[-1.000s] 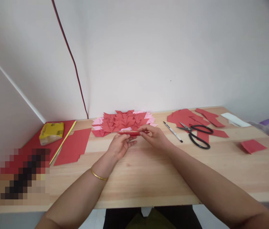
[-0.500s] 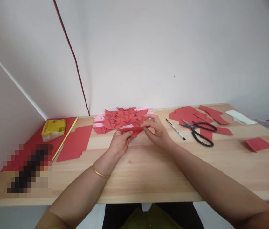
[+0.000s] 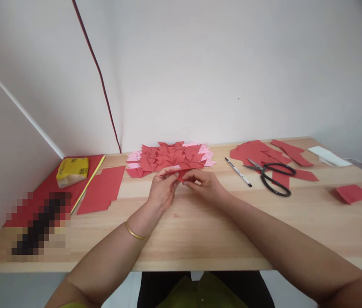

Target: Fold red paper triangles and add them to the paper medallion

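Our left hand [image 3: 164,187] and right hand [image 3: 205,187] meet near middle of table [image 3: 181,231], thumbs and fingertips of both pinching small red paper [image 3: 182,174] between them. Just beyond, at far side, folded red and pink pieces [image 3: 171,155] in rows. Right of us: pen [image 3: 238,172], then black-handled scissors [image 3: 269,171] touching red scraps [image 3: 254,152]. Left: yellow packet [image 3: 72,171] on red sheets [image 3: 51,190].

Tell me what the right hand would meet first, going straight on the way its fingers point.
The right hand would probably first meet the small folded red paper at its fingertips, then the left hand holding it. Exact depth between them is unclear from this view.
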`<state>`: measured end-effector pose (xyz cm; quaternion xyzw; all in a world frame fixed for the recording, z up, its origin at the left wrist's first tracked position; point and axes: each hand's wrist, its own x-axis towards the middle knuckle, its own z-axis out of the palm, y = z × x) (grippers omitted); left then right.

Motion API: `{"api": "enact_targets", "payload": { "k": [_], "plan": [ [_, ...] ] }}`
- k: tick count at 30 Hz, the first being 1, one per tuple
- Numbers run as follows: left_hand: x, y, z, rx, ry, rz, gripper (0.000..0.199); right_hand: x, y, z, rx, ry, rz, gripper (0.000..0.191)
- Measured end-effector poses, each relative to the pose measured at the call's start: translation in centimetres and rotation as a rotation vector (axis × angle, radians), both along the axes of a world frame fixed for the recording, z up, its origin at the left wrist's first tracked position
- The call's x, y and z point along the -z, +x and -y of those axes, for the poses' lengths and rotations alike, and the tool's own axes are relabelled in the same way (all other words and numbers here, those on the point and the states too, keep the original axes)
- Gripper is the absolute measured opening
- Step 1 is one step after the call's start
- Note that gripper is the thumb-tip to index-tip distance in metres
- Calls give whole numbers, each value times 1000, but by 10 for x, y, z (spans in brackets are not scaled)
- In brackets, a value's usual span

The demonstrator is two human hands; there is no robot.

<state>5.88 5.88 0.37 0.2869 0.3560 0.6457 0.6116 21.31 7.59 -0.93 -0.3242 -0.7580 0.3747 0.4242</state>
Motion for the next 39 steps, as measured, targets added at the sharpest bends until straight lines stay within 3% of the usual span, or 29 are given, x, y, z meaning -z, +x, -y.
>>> {"api": "enact_targets", "payload": {
  "k": [8,15,27,39],
  "plan": [
    [-8,-3,4,66,-152,-62,49,-4,3,0,24,15,24,10],
    [-9,-4,6,163,-176,-77,42,-5,5,-2,-19,1,0,9],
    [-8,1,8,140,-172,-49,33,-1,-6,-2,-28,-359,-243,15],
    [-1,1,6,144,-134,-103,29,0,-6,-2,-52,-441,-342,25]
  ]
}}
